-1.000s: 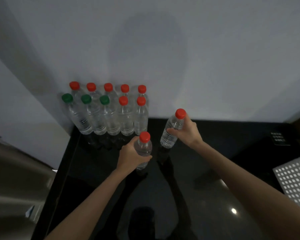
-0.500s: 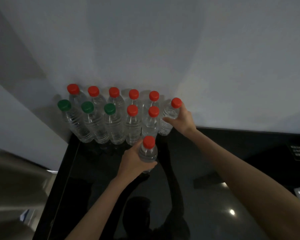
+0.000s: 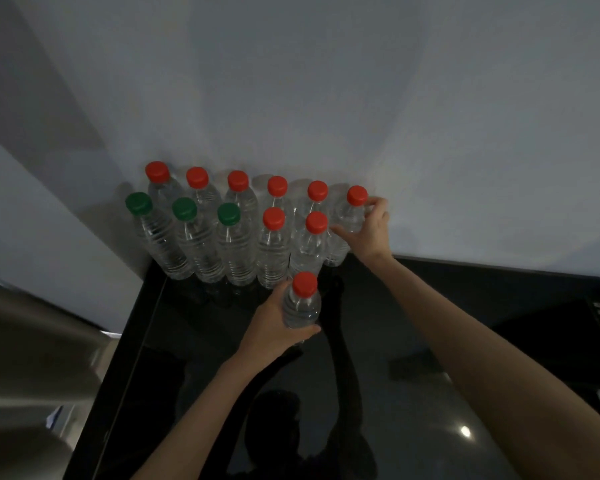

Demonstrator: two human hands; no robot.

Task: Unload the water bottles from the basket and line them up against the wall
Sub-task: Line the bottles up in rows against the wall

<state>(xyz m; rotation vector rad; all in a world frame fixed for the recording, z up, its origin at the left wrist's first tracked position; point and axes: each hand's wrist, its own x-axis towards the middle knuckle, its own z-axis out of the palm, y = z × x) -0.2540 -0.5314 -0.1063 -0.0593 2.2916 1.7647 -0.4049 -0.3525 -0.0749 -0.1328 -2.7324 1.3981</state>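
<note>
Standing now at the right end of the back row against the wall [image 3: 326, 98], the red-capped bottle [image 3: 351, 218] has come in from the open counter [image 3: 413, 393]; the right hand [image 3: 369, 232] still grips it. The left hand [image 3: 274, 327] clasps a second red-capped bottle [image 3: 302, 308] before the front row, probably next for placing.

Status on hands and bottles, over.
Right grip on red-capped bottle, back row end, at wall. Left grip holding second bottle before front row. Nothing blocking.

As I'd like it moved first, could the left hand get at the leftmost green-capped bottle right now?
Probably not yet: the left hand grips a red-capped bottle. The way itself looks free, since the leftmost green-capped bottle stands in the front row.
</note>
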